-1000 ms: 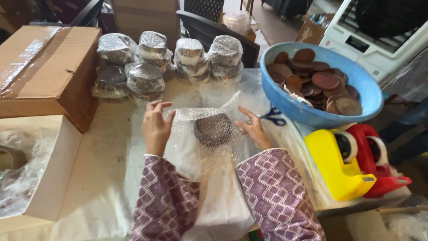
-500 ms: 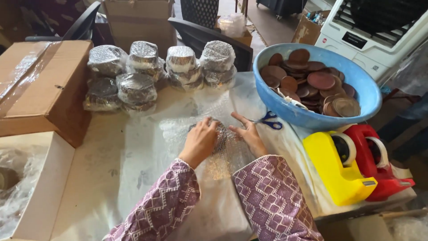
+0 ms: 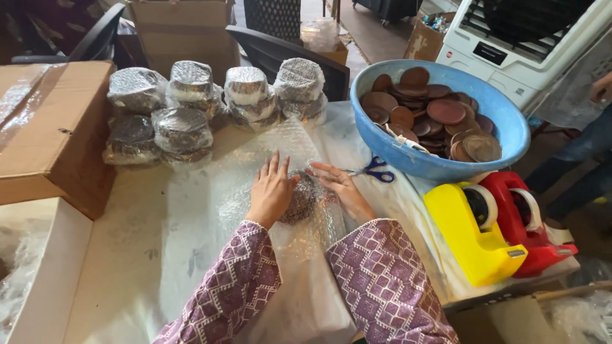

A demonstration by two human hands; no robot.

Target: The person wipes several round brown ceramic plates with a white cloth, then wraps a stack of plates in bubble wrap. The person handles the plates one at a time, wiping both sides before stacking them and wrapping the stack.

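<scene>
- Both hands have shifted slightly, folding bubble wrap [image 3: 255,185] tighter over the round dark piece [image 3: 301,197].
- Left hand [image 3: 271,191] lies flat, fingers spread.
- Right hand [image 3: 341,188] presses beside it, open, mid-table [image 3: 127,255].

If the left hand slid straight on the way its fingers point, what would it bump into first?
Probably the bubble-wrapped bundles stacked at the table's far edge. The left hand points up and away over flat bubble wrap, and nothing else seems to lie between, though depth is hard to judge.

Purple diamond-patterned sleeves [image 3: 382,280], a blue bowl [image 3: 503,137] of brown discs [image 3: 446,111], yellow [image 3: 472,236] and red tape dispensers [image 3: 532,226], blue-handled scissors [image 3: 376,169].
</scene>
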